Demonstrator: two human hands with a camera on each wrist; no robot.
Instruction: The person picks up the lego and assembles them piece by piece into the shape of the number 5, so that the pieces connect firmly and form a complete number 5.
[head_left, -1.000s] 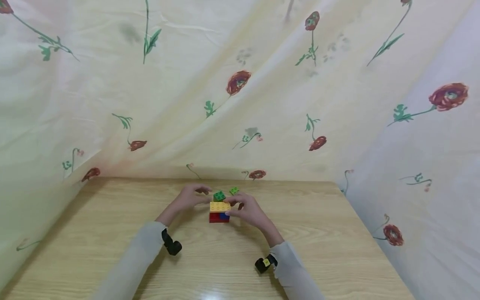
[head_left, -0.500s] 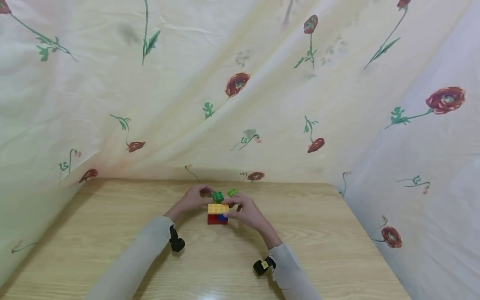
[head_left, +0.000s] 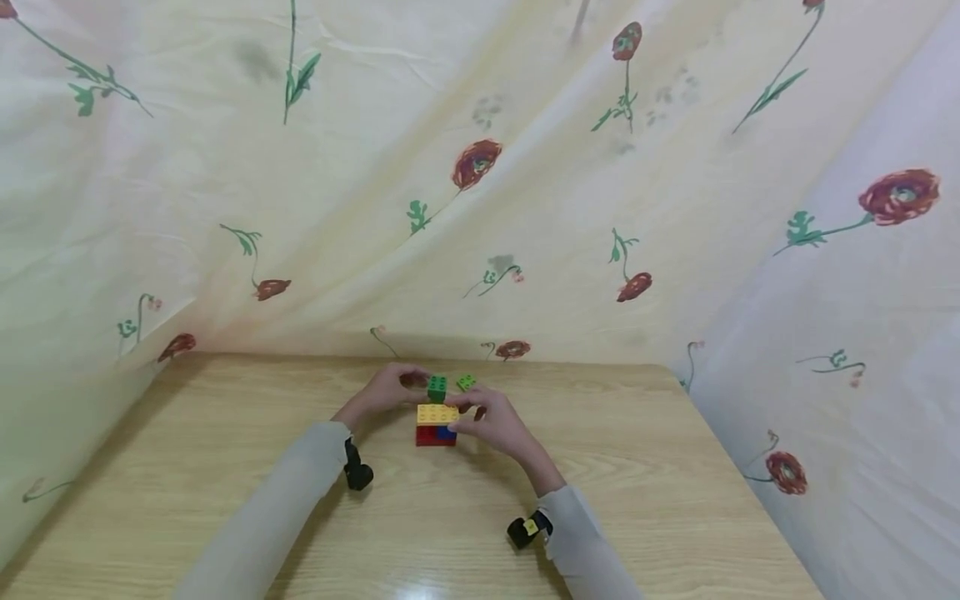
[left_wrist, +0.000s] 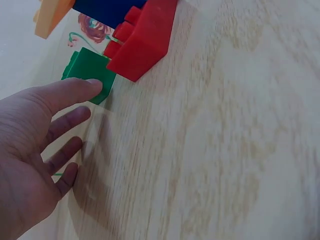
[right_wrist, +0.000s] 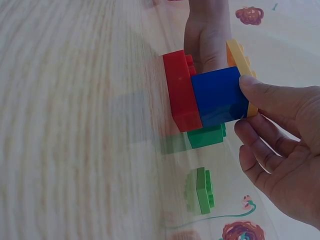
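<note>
While the right hand pinches the thin, studded yellow brick, the left hand holds the boxy green brick between thumb and a mostly hidden forefinger. Both bricks are smooth-sided plastic; the table under the hands is pale and wood-grained, and creased, flowered cloth hangs beyond. Past the right hand lies the flat lime brick. Between the hands, the red brick stands before the green, partly blocking it, the blue brick on its right-hand end and the yellow on top, overhanging a gap toward the left hand.
</note>
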